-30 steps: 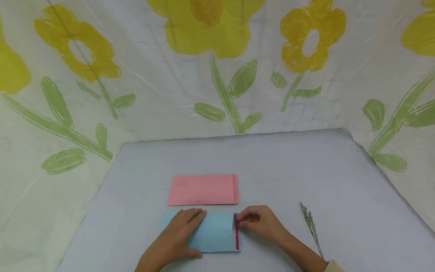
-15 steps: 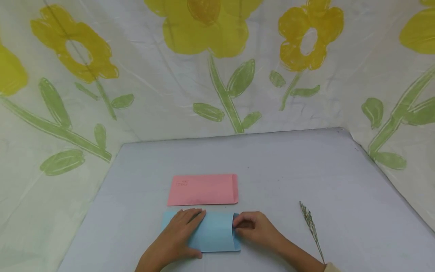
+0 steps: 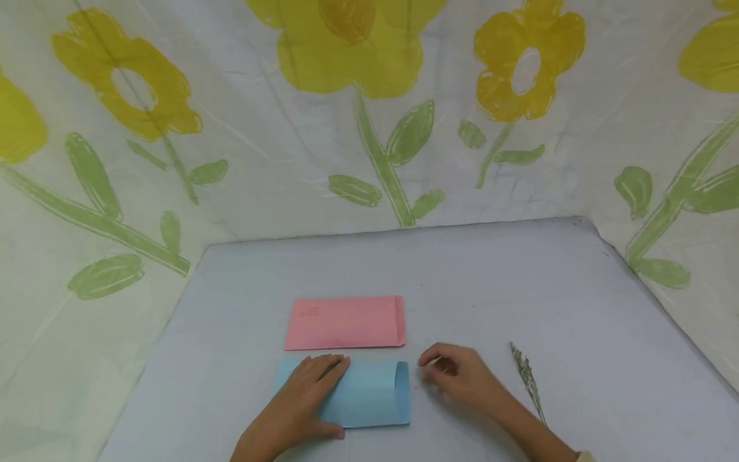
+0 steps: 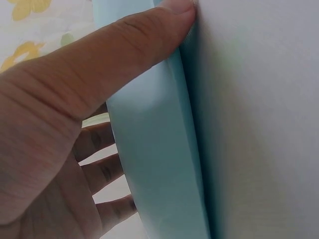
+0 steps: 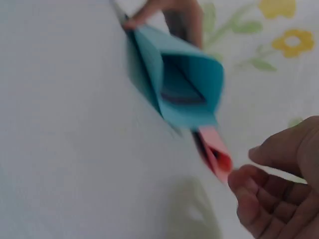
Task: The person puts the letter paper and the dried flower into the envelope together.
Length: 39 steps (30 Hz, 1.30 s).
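A light blue envelope [image 3: 369, 394] lies on the table, its mouth bulging at the right end. My left hand [image 3: 303, 398] grips it across, thumb [image 4: 124, 47] at the near edge and the other fingers toward the far edge. In the right wrist view, a dark-edged flat piece [image 5: 183, 98] shows inside the blue envelope [image 5: 215, 92]. My right hand [image 3: 458, 372] is just right of the mouth, fingers loosely bent, with nothing between thumb and fingertips.
A pink envelope [image 3: 346, 324] lies just beyond the blue one. To the right of my right hand is a dried sprig [image 3: 526, 375]. A white sheet painted with yellow flowers [image 3: 352, 58] surrounds the grey-white table [image 3: 462, 276].
A red-edged piece at the envelope's mouth, pinched by my right hand, has gone inside out of sight in the head view. My right hand has drawn back to the right; my left stays put.
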{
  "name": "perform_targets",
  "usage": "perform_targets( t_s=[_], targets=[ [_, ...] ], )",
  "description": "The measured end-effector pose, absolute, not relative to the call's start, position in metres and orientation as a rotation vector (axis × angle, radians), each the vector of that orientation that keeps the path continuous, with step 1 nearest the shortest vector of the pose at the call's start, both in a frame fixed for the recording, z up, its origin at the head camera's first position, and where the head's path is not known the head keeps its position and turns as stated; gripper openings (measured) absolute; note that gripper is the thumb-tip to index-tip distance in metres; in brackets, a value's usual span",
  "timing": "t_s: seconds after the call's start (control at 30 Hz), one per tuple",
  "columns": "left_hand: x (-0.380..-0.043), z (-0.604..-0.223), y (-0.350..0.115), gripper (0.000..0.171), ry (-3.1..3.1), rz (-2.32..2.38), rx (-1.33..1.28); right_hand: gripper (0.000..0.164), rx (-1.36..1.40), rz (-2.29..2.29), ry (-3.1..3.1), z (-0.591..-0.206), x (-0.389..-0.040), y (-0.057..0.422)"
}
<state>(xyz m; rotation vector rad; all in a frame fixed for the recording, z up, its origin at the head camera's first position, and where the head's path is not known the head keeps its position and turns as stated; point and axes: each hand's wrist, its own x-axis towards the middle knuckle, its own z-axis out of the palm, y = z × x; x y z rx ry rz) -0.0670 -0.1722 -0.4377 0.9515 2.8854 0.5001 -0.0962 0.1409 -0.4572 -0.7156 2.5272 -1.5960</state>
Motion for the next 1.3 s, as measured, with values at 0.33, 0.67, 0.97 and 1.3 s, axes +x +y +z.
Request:
perform_targets(
  t_s=[0.33,0.67,0.97,1.3],
  targets=[
    [-0.069,-0.435,-0.176,0.103,2.915,0.497,1.001,0.037,-0.124,-0.753,2.937,-0.448,-0.11,0.239],
    [-0.067,-0.439,-0.174,0.103,2.895,0.505,0.965,0.022,-0.399,-1.338,2.588,-0.43,-0.111,0.243],
    [-0.067,-0.439,-0.174,0.103,2.892,0.496,0.957,0.033,-0.334,-1.776,2.124,-0.431,-0.108,0.241],
    [-0.067,-0.44,-0.173,0.103,2.897,0.494,0.97,0.033,-0.306,-1.894,2.126,-0.441,-0.101,0.239]
  ],
)
